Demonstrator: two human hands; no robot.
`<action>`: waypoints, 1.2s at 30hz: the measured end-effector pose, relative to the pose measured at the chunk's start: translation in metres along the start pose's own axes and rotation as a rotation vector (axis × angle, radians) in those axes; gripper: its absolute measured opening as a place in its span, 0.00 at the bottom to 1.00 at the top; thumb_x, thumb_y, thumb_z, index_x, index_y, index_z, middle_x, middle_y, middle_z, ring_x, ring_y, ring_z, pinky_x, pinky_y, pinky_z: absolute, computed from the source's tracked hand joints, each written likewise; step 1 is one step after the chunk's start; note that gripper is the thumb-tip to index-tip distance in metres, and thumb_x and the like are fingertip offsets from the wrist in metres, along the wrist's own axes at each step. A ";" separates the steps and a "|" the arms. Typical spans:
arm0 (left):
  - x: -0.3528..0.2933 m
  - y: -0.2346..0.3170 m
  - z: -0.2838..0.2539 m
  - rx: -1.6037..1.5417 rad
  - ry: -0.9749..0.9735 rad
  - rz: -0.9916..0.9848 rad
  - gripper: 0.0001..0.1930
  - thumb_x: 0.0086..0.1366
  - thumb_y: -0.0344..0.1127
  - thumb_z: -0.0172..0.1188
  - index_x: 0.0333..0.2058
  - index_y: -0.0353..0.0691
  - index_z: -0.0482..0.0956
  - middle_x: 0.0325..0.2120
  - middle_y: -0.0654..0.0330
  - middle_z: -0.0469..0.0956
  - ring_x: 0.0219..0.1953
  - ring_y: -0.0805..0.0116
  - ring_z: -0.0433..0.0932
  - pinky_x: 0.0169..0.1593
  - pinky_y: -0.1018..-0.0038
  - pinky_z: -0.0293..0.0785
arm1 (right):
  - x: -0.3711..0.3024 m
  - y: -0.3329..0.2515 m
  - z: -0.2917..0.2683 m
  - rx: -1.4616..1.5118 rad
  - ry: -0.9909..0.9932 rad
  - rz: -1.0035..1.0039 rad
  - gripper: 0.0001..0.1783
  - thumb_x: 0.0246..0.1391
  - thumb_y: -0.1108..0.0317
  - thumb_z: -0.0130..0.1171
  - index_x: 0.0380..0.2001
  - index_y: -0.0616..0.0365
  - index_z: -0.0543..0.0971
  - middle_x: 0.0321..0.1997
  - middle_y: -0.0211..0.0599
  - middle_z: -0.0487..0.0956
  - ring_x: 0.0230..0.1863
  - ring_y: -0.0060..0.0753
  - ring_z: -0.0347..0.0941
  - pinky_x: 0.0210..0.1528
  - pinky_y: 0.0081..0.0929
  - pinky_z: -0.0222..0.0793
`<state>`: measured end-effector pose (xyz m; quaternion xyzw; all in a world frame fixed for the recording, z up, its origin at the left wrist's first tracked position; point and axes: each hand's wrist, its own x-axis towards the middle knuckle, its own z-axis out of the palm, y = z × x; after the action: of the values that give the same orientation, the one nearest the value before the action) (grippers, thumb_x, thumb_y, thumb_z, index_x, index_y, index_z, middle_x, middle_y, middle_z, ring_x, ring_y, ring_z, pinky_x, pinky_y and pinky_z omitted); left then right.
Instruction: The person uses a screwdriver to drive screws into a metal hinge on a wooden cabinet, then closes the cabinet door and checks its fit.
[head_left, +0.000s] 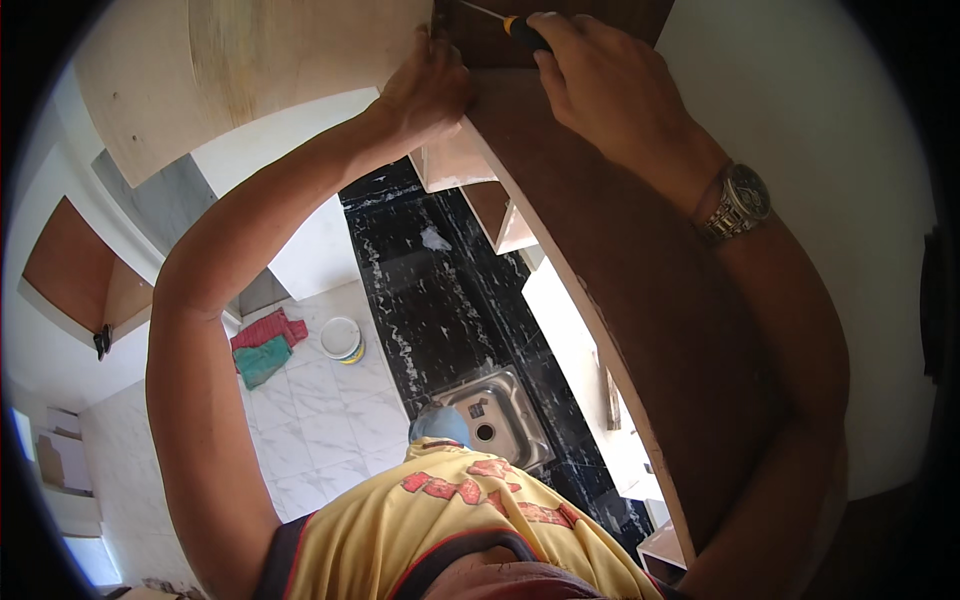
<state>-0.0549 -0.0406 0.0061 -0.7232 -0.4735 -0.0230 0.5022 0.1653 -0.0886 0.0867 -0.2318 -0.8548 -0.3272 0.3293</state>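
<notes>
screwdriver [524, 34]: black-and-yellow handle; slim shaft pointing left; held in right hand [625, 95]; wooden panel [250, 65]: pale, grained; edge at left hand [428, 88]

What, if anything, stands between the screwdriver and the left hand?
Nothing visible: the screwdriver, held in the right hand, and the left hand have an open gap between them, with dark wood behind. Whether the left hand holds anything is unclear.

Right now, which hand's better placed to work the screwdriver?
Right, likely: the right hand grips the screwdriver by its handle. The left hand is at the edge of the pale wooden panel.
</notes>
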 end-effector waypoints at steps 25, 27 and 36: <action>-0.003 -0.002 -0.013 0.008 -0.086 -0.001 0.11 0.56 0.38 0.62 0.33 0.41 0.89 0.42 0.37 0.83 0.57 0.46 0.77 0.63 0.43 0.66 | 0.014 0.000 -0.009 0.129 -0.035 0.218 0.09 0.60 0.69 0.55 0.37 0.65 0.80 0.28 0.59 0.81 0.34 0.61 0.80 0.39 0.50 0.77; -0.005 -0.001 -0.013 0.010 -0.056 -0.004 0.11 0.56 0.38 0.62 0.32 0.41 0.89 0.42 0.37 0.83 0.56 0.46 0.78 0.63 0.43 0.66 | 0.018 0.011 -0.015 0.238 0.017 0.201 0.12 0.61 0.69 0.55 0.36 0.67 0.82 0.29 0.59 0.82 0.34 0.59 0.81 0.39 0.47 0.77; -0.010 -0.001 -0.019 0.034 -0.024 -0.010 0.11 0.56 0.38 0.62 0.32 0.41 0.89 0.43 0.34 0.83 0.57 0.43 0.77 0.62 0.43 0.66 | 0.036 0.021 -0.033 0.404 -0.063 0.328 0.12 0.63 0.71 0.53 0.39 0.68 0.83 0.31 0.56 0.84 0.35 0.52 0.83 0.38 0.42 0.76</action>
<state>-0.0527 -0.0617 0.0112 -0.7124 -0.4834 -0.0086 0.5087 0.1671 -0.0908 0.1400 -0.3067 -0.8637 -0.0846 0.3909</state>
